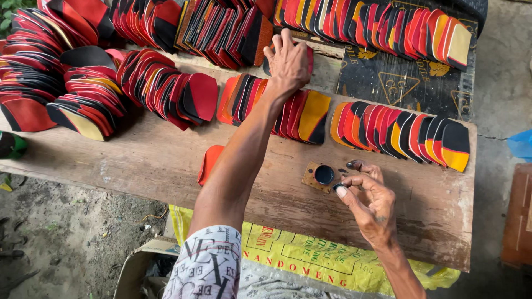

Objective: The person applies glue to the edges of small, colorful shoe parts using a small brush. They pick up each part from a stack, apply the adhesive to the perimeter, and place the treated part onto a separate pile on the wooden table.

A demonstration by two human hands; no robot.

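Observation:
My left hand [288,61] reaches far across the wooden table [160,160], resting flat on a red shoe-sole piece at the back, above a fanned row of red, black and orange sole pieces [302,113]. My right hand [368,202] hovers near the table's front, fingers pinched together with dark-stained tips, right beside a small round dark pot [323,175] that sits on a brown square scrap. Whether the pinched fingers hold something small is unclear. A single orange-red piece [209,161] lies partly hidden under my left forearm.
Many overlapping rows of sole pieces fill the table: a pile at left [83,99], a row at right [404,130], more along the back [377,25]. A dark printed sheet [410,83] lies at back right. A yellow sack [310,257] hangs below the front edge.

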